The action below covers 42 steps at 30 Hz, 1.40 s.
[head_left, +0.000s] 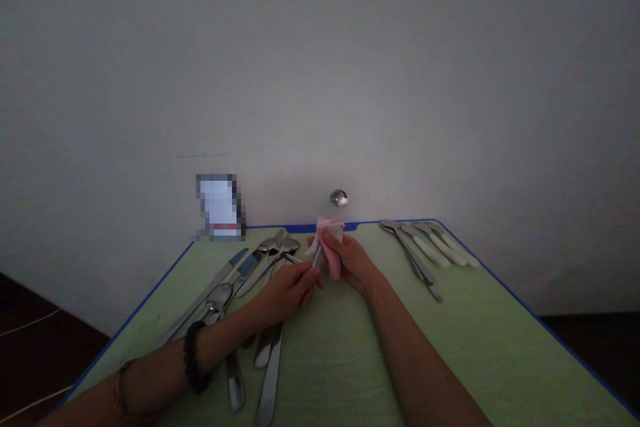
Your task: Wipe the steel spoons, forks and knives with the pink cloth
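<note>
The screen of the upright device (pixel 220 203) at the far left is blurred into blocks, so I cannot read its writing. I have one metal utensil (pixel 317 255), its thin handle pinched in the fingers of my left hand (pixel 289 290). My right hand (pixel 351 259) is closed on one soft, folded cloth (pixel 332 264), pink and white, which wraps around the utensil above the table's middle. Just above the cloth shows one rounded, mirror-like metal shape (pixel 339 198); I cannot tell if it belongs to my utensil. On the right lie three pale, smooth, curved handles (pixel 434 252), beside long metal cutlery (pixel 411 250). The left pile of shiny cutlery (pixel 270 247) overlaps too much for exact counting. The table (pixel 340 360) is pale green, blue-edged.
</note>
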Tool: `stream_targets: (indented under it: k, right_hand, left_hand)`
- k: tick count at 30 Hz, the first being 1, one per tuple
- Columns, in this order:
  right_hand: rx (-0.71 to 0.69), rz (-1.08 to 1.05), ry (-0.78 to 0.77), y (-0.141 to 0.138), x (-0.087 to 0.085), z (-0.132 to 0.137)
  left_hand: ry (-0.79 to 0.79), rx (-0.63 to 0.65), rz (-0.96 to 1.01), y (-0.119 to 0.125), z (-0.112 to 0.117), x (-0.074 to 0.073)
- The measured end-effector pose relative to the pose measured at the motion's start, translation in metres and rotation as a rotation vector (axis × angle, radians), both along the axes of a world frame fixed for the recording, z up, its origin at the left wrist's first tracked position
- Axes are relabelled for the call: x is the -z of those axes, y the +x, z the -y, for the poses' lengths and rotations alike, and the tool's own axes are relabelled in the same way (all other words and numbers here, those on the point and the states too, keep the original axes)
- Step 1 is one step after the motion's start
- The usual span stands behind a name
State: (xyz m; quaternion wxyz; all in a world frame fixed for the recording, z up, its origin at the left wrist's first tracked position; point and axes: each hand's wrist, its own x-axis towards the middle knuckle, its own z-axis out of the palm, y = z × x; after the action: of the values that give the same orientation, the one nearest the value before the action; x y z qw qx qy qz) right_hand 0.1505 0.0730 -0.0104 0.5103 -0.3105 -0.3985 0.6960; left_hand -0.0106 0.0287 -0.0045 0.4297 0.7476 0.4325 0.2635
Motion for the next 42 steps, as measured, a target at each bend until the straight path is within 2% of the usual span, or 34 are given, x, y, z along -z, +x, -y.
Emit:
stream_targets:
  k: [7, 15, 20, 24, 28, 36, 38, 42]
  right_hand:
    - [-0.176, 0.124, 0.060, 0.004, 0.004, 0.001]
    - [-0.301, 0.173, 0.114, 0.007, 0.003, 0.001]
    - [-0.342, 0.194, 0.148, 0.007, 0.001, 0.002]
    - [-0.334, 0.208, 0.145, 0.007, 0.000, 0.002]
    - [-0.291, 0.184, 0.107, 0.005, 0.000, 0.002]
    - [0.079, -0.115, -0.075, 0.000, 0.001, -0.005]
    - [0.076, -0.154, -0.072, 0.001, 0.001, -0.005]
    - [-0.034, -0.201, -0.042, 0.003, -0.001, -0.001]
  left_hand:
    - [0.017, -0.015, 0.003, 0.001, 0.000, 0.001]
    - [-0.015, -0.028, 0.012, 0.002, 0.001, -0.001]
    - [-0.034, -0.060, 0.048, 0.002, -0.001, 0.003]
    - [-0.049, -0.064, 0.047, 0.001, -0.003, 0.006]
    - [-0.036, -0.048, 0.048, 0.000, -0.002, 0.003]
    - [-0.050, -0.004, 0.018, 0.001, 0.003, -0.007]
    - [-0.108, 0.012, 0.087, 0.001, 0.003, -0.005]
    - [-0.212, 0.016, 0.228, 0.002, 0.004, -0.001]
